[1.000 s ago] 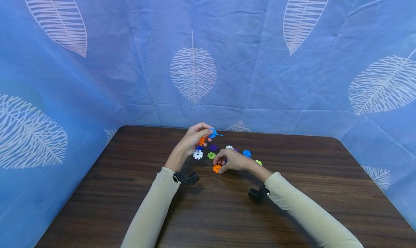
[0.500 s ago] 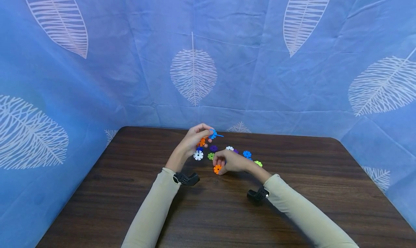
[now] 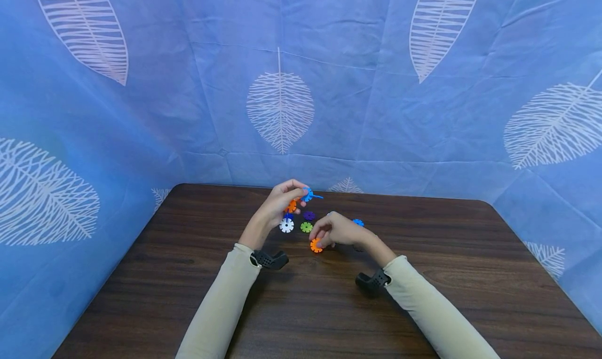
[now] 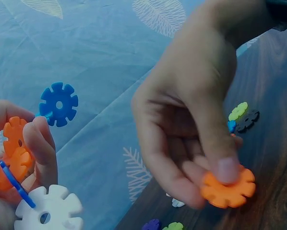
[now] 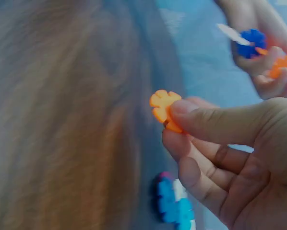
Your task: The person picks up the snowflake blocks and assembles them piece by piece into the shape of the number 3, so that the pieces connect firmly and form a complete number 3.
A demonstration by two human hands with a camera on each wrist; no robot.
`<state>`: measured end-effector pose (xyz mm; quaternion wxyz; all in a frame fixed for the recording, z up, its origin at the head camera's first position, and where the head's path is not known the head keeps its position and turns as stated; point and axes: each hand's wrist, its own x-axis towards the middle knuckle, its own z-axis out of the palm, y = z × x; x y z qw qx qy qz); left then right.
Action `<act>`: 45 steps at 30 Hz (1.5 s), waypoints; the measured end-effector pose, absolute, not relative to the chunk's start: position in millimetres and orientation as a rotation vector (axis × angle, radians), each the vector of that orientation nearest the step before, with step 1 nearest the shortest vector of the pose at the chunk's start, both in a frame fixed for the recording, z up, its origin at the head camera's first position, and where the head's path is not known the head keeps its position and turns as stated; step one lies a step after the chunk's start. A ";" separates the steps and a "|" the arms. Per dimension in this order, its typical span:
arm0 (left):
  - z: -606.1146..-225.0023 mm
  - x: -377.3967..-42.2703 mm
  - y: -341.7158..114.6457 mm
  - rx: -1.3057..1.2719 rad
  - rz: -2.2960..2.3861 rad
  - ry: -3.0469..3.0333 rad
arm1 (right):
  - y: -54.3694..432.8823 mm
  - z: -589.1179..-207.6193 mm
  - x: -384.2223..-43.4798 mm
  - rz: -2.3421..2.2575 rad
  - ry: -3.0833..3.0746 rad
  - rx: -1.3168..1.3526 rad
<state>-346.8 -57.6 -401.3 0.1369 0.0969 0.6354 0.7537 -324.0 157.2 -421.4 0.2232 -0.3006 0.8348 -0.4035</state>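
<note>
My left hand (image 3: 277, 205) holds a chain of slotted, flower-shaped plastic discs above the table. In the left wrist view the chain shows a white disc (image 4: 47, 211), a dark blue disc (image 4: 16, 183) seen edge-on, orange discs (image 4: 14, 165) partly behind the fingers, and a blue disc (image 4: 58, 104) at its top. Between thumb and fingers my right hand (image 3: 338, 229) pinches a loose orange disc (image 5: 163, 106), apart from the chain. The right wrist view shows this disc raised off the table, with part of it under the thumb.
On the brown table (image 3: 310, 307) lie a green disc (image 3: 306, 227), a purple disc (image 3: 309, 215) and a blue disc (image 3: 358, 222). A yellow-green disc (image 4: 238, 111) and a black disc (image 4: 249, 120) lie behind the right hand. A blue leaf-print cloth (image 3: 329, 113) hangs behind the table.
My right hand's thumb now covers part of the orange disc, and the hand has shifted slightly right, hiding several discs behind it. The left hand and its chain stay nearly still.
</note>
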 end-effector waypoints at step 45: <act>-400.7 -349.3 -61.5 0.217 2.203 1.869 | 169.6 -382.9 -332.2 -2.050 2.219 -0.373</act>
